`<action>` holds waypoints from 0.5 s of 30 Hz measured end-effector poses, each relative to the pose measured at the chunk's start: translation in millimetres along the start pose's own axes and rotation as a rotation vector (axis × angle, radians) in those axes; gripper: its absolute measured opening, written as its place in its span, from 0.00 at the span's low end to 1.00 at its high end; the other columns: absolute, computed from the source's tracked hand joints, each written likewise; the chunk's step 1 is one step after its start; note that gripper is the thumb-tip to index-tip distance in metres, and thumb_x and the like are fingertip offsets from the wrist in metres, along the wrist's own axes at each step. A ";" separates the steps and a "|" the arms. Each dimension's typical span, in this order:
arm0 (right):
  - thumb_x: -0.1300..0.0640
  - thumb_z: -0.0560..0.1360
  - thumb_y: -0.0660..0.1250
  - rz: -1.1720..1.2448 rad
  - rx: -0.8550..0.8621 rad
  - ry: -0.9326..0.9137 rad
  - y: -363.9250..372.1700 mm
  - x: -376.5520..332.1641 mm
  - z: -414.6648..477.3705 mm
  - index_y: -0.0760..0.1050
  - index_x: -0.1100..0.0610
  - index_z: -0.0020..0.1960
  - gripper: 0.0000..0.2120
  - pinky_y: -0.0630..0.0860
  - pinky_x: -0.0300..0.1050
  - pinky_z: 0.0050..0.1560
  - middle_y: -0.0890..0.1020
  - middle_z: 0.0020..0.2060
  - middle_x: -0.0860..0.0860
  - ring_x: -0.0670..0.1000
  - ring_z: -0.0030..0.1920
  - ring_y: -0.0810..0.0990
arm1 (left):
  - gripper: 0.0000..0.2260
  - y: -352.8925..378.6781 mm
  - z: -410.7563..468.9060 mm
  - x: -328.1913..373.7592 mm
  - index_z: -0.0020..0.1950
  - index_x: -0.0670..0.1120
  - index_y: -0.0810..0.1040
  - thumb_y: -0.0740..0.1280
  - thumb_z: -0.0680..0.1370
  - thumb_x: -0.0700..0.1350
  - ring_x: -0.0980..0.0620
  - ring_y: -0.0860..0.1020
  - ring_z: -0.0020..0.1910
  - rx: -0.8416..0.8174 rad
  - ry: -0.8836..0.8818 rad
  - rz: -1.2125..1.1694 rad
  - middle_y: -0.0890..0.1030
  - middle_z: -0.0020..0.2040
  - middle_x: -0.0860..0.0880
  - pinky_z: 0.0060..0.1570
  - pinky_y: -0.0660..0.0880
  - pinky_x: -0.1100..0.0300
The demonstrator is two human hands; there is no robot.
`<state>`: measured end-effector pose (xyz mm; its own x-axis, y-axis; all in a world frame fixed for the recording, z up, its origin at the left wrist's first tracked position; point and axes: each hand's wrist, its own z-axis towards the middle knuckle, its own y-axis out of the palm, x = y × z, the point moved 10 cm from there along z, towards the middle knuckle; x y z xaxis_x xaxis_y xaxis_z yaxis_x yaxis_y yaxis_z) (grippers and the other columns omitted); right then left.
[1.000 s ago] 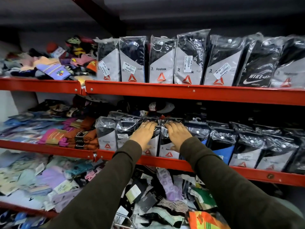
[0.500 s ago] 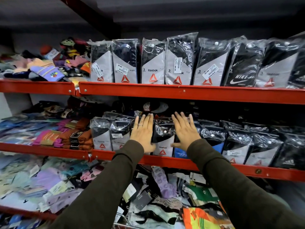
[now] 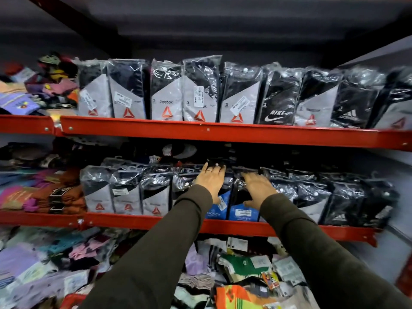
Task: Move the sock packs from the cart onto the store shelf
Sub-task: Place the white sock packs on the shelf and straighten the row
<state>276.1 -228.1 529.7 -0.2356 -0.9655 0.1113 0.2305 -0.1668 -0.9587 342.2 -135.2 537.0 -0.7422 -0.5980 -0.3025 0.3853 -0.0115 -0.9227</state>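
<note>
- Head view: both hands rest flat, fingers spread, clamped on nothing; left hand [image 3: 210, 180] and right hand [image 3: 258, 189] press the standing blue-label sock packs [image 3: 243, 210] on the middle shelf [image 3: 142, 221].
- Each pack's long axis runs upright, directly beneath the palms, tops just past the fingertips.
- Neither hand is clearly nearer; the gap between the two packs lies between them.
- No cart is clearly visible.

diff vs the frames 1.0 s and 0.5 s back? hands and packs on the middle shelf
Both hands slid rightward along the middle shelf row, from the grey Reebok packs onto the blue-labelled packs. The left hand lies flat on one pack front with fingers over its top; the right hand presses the next pack, thumb at its front. Neither pack is lifted. The top shelf row and the loose socks below look unchanged.
</note>
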 end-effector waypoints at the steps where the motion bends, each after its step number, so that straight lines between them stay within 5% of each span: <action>1: 0.49 0.70 0.76 -0.010 0.006 -0.009 0.5 -0.4 0.0 0.53 0.60 0.79 0.47 0.60 0.51 0.74 0.66 0.73 0.58 0.58 0.73 0.66 | 0.53 1.3 2.8 -0.5 0.81 0.39 0.50 0.78 0.69 0.58 0.40 0.61 0.77 -0.019 -0.021 -0.013 0.58 0.79 0.39 0.79 0.52 0.46; 6: 0.54 0.70 0.77 0.015 -0.073 -0.005 2.1 7.9 7.4 0.60 0.61 0.73 0.39 0.70 0.53 0.67 0.73 0.67 0.59 0.60 0.67 0.74 | 0.47 -1.3 11.5 -6.2 0.76 0.41 0.65 0.83 0.63 0.54 0.40 0.68 0.71 -0.082 -0.089 -0.099 0.65 0.74 0.41 0.69 0.71 0.47; 15: 0.53 0.69 0.78 0.072 -0.220 -0.050 -11.1 10.8 19.9 0.62 0.55 0.71 0.37 0.77 0.51 0.50 0.79 0.61 0.60 0.61 0.57 0.80 | 0.40 -7.1 14.0 -11.6 0.71 0.45 0.71 0.82 0.64 0.54 0.40 0.81 0.58 -0.138 -0.079 -0.175 0.81 0.61 0.42 0.52 0.77 0.50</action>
<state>289.8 -240.7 546.8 -0.1774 -0.9830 0.0478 0.0329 -0.0545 -0.9980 355.8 -139.3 550.4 -0.7436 -0.6576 -0.1205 0.1723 -0.0143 -0.9849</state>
